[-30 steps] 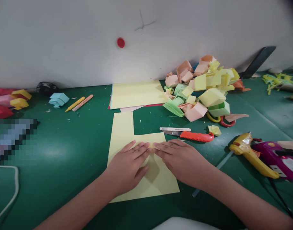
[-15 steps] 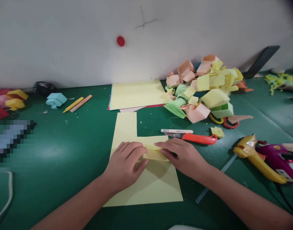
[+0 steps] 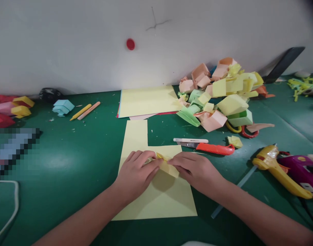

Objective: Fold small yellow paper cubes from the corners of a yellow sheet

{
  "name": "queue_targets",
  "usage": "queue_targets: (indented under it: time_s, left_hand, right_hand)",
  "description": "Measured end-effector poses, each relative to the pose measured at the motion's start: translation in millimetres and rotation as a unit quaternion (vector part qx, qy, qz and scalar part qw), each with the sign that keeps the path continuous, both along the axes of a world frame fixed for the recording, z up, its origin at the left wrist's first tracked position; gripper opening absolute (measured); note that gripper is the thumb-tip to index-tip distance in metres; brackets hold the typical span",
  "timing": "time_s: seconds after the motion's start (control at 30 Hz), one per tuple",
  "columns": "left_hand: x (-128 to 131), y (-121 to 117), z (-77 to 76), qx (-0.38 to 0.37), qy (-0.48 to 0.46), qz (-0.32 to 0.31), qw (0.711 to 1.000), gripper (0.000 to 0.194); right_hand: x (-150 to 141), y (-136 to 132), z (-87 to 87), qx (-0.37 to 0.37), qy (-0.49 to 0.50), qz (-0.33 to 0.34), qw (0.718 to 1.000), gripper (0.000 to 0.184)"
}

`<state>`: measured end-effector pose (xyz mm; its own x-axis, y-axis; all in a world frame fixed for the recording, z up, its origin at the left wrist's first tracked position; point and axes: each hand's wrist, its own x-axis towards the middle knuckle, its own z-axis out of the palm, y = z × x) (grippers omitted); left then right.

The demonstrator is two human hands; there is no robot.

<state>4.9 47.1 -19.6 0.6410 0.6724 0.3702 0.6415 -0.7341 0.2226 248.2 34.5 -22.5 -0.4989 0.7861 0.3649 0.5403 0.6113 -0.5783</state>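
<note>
Paper [image 3: 169, 169] is partly folded, not yet flat: my left hand [image 3: 136, 171] and right hand [image 3: 201, 169] pinch it, fingertips nearly closed, above the notched sheet [image 3: 171, 203], out from the back edge of the table [image 3: 82, 150].

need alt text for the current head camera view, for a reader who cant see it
A person's left hand and right hand pinch a small folded pale-yellow paper piece over an L-shaped pale-yellow paper sheet on a green table. To the right lie a red-handled craft knife, a yellow glue gun and a heap of pastel folded-paper shapes.
</note>
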Motion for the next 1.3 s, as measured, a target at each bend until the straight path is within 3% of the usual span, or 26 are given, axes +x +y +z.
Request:
queue_targets:
  time_s: [0.17,0.37,0.6,0.73,0.87,1.2,1.3]
  left_hand:
    - [2,0,-2.0,0.005,0.025,-0.005,1.000,0.025]
    - [1,0,-1.8,-0.044,-0.020,-0.006,0.999,0.016]
    - [-5,-3,1.9,-0.056,-0.047,-0.019,0.997,0.015]
    - [-4,-10,6.7,-0.017,-0.015,-0.028,0.999,0.006]
    - [0,-14,6.2,0.032,0.031,-0.058,0.997,0.014]
    - [1,-13,8.5,-0.028,0.063,-0.096,0.993,0.021]
    - [1,-17,9.7,-0.022,0.066,-0.094,0.993,0.036]
  right_hand:
    - [-2,-3,-2.4,-0.010,-0.002,0.006,1.000,0.024]
    - [-3,-2,-2.9,-0.028,-0.006,-0.004,1.000,0.022]
    - [0,-2,6.4,-0.014,-0.099,-0.030,0.995,0.019]
    - [6,-2,8.3,0.005,-0.133,-0.013,0.991,0.015]
    - [9,0,9.0,0.016,-0.143,0.030,0.989,0.021]
    - [11,-1,16.8,-0.005,-0.178,0.058,0.982,0.029]
    - [13,-3,20.5,-0.014,-0.192,0.062,0.979,0.033]
